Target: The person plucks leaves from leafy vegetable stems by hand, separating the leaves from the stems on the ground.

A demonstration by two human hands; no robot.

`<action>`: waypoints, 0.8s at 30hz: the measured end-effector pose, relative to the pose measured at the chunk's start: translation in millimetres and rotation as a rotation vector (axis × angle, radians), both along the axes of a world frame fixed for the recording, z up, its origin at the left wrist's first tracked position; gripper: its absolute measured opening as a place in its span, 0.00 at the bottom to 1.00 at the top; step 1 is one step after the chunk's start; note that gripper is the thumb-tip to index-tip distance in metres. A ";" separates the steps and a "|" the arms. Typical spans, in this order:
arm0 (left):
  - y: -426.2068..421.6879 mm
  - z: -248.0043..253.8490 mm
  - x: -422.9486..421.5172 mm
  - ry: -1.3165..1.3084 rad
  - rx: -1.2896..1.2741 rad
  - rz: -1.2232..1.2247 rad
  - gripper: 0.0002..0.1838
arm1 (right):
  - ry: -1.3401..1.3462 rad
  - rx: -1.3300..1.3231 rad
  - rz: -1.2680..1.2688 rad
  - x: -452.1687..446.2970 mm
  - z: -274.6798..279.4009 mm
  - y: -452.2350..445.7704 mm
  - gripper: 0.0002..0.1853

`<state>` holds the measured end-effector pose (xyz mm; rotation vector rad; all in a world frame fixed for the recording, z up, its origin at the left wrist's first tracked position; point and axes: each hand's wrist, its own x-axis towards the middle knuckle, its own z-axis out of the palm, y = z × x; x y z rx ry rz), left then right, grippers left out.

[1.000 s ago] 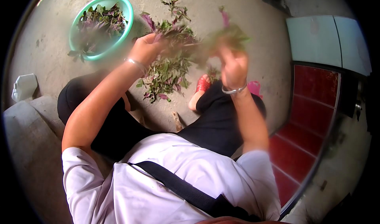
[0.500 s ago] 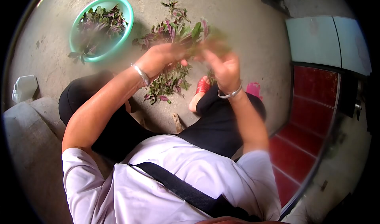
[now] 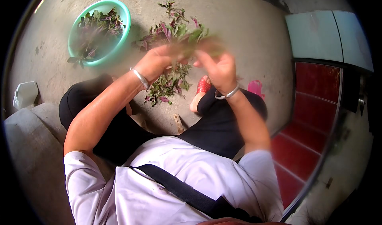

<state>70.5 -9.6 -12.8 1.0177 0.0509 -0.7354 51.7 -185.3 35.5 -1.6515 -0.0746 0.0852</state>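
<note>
My left hand (image 3: 156,64), a silver bangle at its wrist, is closed around a bunch of purple-green leafy stems (image 3: 191,40). Close by on the right, my right hand (image 3: 219,69) is closed too, its thumb pressed along the same stems at their blurred right end. The fingertips of both hands are smeared or hidden behind the leaves. Below and beyond the hands, loose leafy greens (image 3: 169,85) lie on the concrete floor between my feet. At the upper left stands a turquoise basin (image 3: 126,28) with more of these greens in it, some hanging over its near rim.
A red sandal (image 3: 203,85) is on my right foot, with a pink plastic item (image 3: 255,88) beside my right knee. Red tiles (image 3: 314,109) and pale panels (image 3: 314,36) border the right side. A white container (image 3: 26,95) sits at far left.
Both hands have shifted slightly left and a little lower, still with the leafy stems. The view has tilted slightly; the basin and floor greens look the same.
</note>
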 end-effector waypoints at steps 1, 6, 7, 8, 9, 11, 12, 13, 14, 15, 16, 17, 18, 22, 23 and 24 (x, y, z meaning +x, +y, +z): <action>1.5 -1.6 0.5 0.019 -0.031 -0.008 0.09 | 0.012 0.013 -0.006 -0.5 2.1 1.1 0.07; 6.2 4.9 1.7 0.100 -0.088 0.010 0.08 | 0.042 -0.007 -0.032 0.8 4.4 -0.9 0.07; 5.9 4.5 1.9 0.104 -0.093 0.014 0.08 | 0.049 -0.035 -0.026 1.3 4.8 -2.6 0.07; 5.9 3.8 2.4 0.108 -0.096 0.018 0.08 | 0.056 -0.063 -0.020 2.1 5.0 -3.8 0.07; 6.4 3.3 2.9 0.113 -0.099 0.024 0.08 | -0.012 -0.160 -0.008 3.2 2.8 -4.9 0.06; 7.8 2.9 3.9 0.113 -0.081 0.023 0.07 | -0.149 -0.351 0.015 4.3 -3.0 -6.8 0.05; 8.1 3.1 3.7 0.112 -0.071 0.023 0.06 | -0.299 -0.528 0.017 4.3 -1.1 -6.9 0.05; 6.8 2.6 2.8 0.114 -0.048 0.051 0.06 | -0.450 -0.705 0.018 5.1 3.9 -5.9 0.05; 4.2 1.5 1.6 0.115 -0.026 0.078 0.06 | -0.603 -0.881 0.019 5.6 7.4 -5.8 0.04; 2.9 0.7 0.9 0.116 -0.004 0.105 0.06 | -0.617 -0.877 -0.087 6.8 8.3 -7.0 0.04; 5.5 -0.9 2.1 0.121 -0.011 0.103 0.06 | -0.630 -0.872 -0.193 9.5 8.8 -8.9 0.03; 10.1 -3.4 4.6 0.126 -0.019 0.103 0.07 | -0.643 -0.865 -0.298 12.2 10.0 -12.0 0.02; 13.1 -4.4 6.0 0.130 -0.027 0.105 0.07 | -0.590 -0.785 -0.300 15.3 12.7 -17.5 0.02; 16.8 0.4 8.9 0.166 -0.107 0.111 0.07 | -0.270 -0.774 0.172 5.1 5.8 -19.6 0.06; 17.0 2.2 8.6 0.178 -0.102 0.119 0.07 | -0.406 -0.857 0.291 2.5 0.0 -16.5 0.07; 16.2 5.3 8.1 0.189 -0.099 0.126 0.07 | -0.439 -0.866 0.290 0.0 -2.3 -13.2 0.06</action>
